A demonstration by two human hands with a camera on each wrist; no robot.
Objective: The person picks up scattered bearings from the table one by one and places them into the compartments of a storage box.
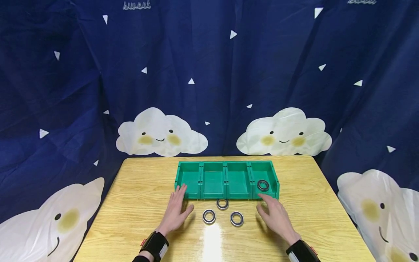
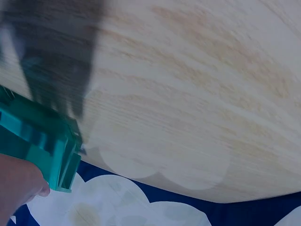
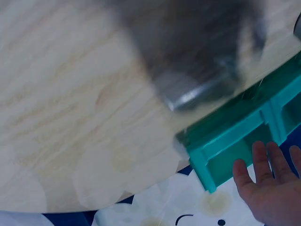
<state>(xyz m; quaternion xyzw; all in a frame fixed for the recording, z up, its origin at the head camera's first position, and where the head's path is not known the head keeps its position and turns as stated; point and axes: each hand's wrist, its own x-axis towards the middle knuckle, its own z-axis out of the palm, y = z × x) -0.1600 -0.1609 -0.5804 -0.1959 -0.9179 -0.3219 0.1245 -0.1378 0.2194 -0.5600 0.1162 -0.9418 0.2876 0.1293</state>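
Observation:
A row of joined green bins [image 1: 214, 181] stands on the table, split into several compartments. One ball bearing [image 1: 263, 190] lies in the rightmost compartment. Three more lie on the wood in front: a bearing [image 1: 222, 208] close against the bins' front, a bearing [image 1: 209, 222] nearer on the left, and a bearing [image 1: 237, 224] nearer on the right. My left hand [image 1: 174, 214], holding nothing, has its fingers extended at the bins' front left corner; contact cannot be told. At the rightmost compartment's front edge, my right hand [image 1: 276, 215] is empty with loosely extended fingers [image 3: 261, 160].
The light wooden table [image 1: 144, 189] ends behind the bins at a dark blue curtain [image 1: 216, 54] printed with clouds and white triangles. The curtain also hangs along both sides. A bright glare patch lies on the wood between the hands.

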